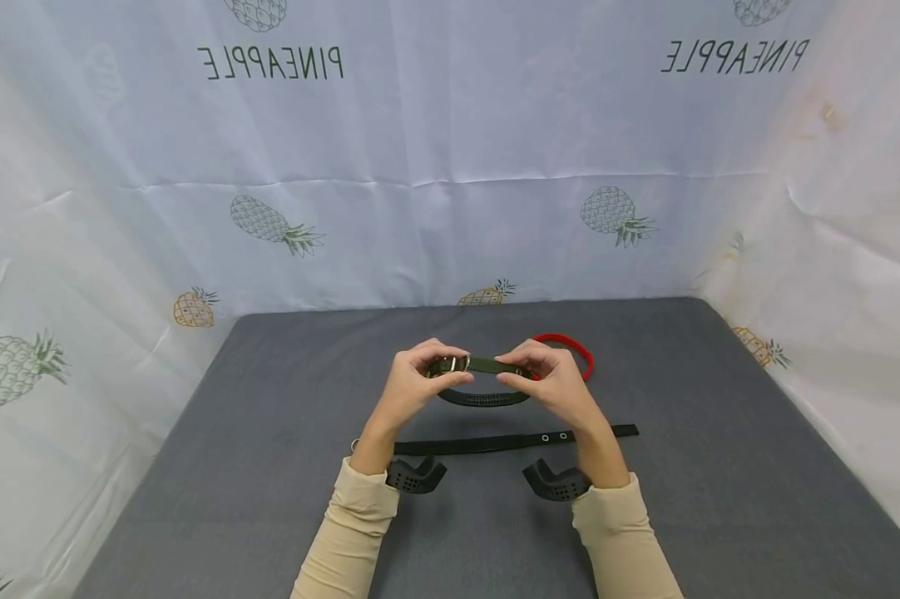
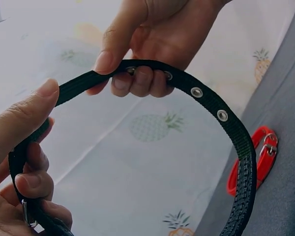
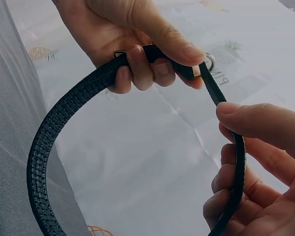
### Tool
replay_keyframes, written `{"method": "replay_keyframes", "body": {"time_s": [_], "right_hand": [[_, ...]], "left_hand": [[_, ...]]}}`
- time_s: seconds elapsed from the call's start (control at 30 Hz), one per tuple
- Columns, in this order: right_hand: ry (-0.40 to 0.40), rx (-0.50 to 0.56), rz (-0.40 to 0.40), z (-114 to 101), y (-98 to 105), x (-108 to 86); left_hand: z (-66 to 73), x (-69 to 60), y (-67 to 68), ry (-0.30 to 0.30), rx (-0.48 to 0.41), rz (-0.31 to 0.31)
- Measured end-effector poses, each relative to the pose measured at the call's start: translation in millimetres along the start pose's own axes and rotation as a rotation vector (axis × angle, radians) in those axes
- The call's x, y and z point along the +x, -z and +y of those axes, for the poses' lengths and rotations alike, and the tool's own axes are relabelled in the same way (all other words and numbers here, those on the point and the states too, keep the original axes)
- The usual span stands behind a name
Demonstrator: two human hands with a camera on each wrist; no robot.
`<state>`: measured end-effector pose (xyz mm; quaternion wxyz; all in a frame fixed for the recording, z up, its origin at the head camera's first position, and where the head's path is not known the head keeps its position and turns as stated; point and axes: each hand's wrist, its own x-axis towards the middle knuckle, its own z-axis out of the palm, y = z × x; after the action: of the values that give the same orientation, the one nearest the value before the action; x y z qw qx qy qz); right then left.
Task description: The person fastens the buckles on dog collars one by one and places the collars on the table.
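Observation:
Both hands hold a dark green collar (image 1: 483, 399), bent into a loop above the table. My left hand (image 1: 411, 383) grips the end with the metal buckle (image 1: 453, 363), thumb on top and fingers curled underneath. A metal ring (image 3: 211, 62) shows beside that thumb in the right wrist view. The right hand (image 1: 555, 378) pinches the strap on the other side, where metal eyelets (image 2: 196, 92) run along it in the left wrist view. A ribbed, padded section (image 3: 42, 162) hangs at the bottom of the loop. Fingers partly cover the buckle.
A red collar (image 1: 570, 339) with a buckle lies behind the right hand on the grey table (image 1: 285, 399). Nearer me, a black collar (image 1: 457, 446) lies stretched out flat beneath the wrists. White pineapple-print curtains (image 1: 450, 125) surround the table's back and sides.

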<state>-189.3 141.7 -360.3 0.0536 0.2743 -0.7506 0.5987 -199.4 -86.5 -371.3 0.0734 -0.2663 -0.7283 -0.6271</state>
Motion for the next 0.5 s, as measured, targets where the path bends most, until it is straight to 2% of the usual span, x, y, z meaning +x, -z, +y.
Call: {"method": "replay_keyframes", "body": {"time_s": [0.5], "right_hand": [[-0.016, -0.009, -0.021, -2.9, -6.1, 1.1]], "left_hand": [[-1.1, 0.3, -3.7, -0.013, 0.052, -0.031]]}}
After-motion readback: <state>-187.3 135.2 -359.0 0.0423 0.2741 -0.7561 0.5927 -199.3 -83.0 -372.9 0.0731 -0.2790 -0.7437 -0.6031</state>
